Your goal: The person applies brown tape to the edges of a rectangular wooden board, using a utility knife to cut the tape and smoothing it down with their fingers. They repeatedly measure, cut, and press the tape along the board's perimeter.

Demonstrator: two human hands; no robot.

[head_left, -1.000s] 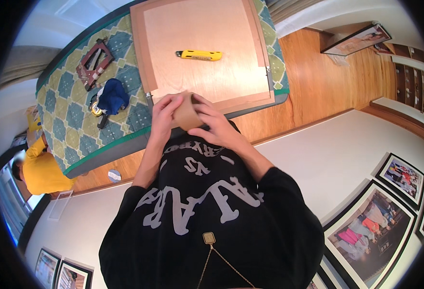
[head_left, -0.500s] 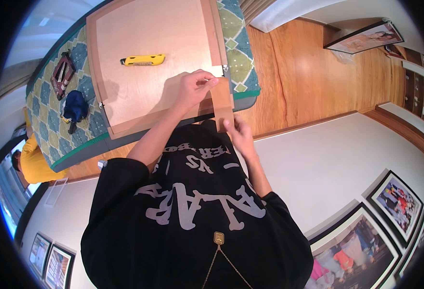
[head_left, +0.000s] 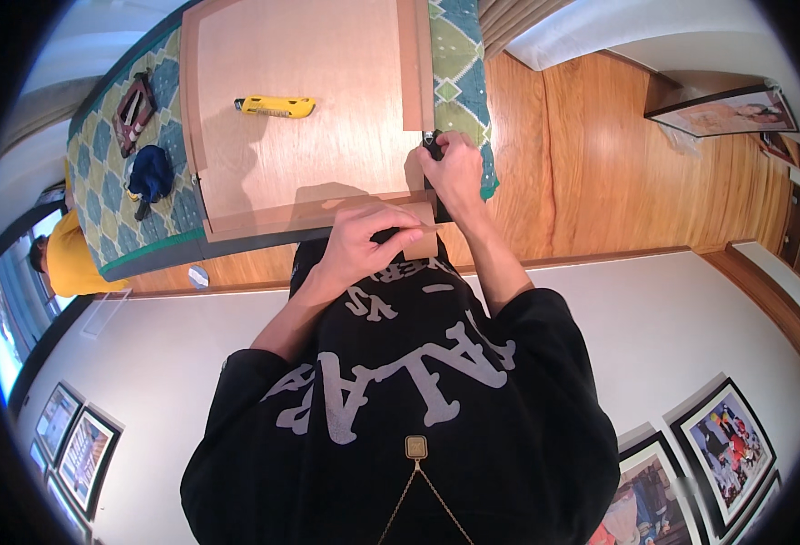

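Brown tape (head_left: 425, 243) it is, at the near right corner of the pale wooden board (head_left: 327, 59), just in front of your black shirt (head_left: 391, 391)! Sweeping in from the far left, we have a person in a yellow top (head_left: 75, 259) beside the bed-like surface. Next along, the green and blue patterned cover (head_left: 100, 195), and on it a dark red hand tool (head_left: 133, 111), with a dark blue cloth item (head_left: 150, 173) lying just nearer to you. Then the board itself, brown strips along its edges, a yellow cutter (head_left: 277, 107) lying flat on its bare face. Here's your left hand (head_left: 368, 243) at the board's near edge, thumb and fingers pinching the tape! Right beside it, up and over, your right hand (head_left: 454, 173) has its bent fingertips down by the black clip (head_left: 432, 141) on the board's right edge; whether they grasp it, I can't tell. And out on the far right, a dark-framed picture (head_left: 727, 118) leans at a slant above the wooden floor (head_left: 582, 163).
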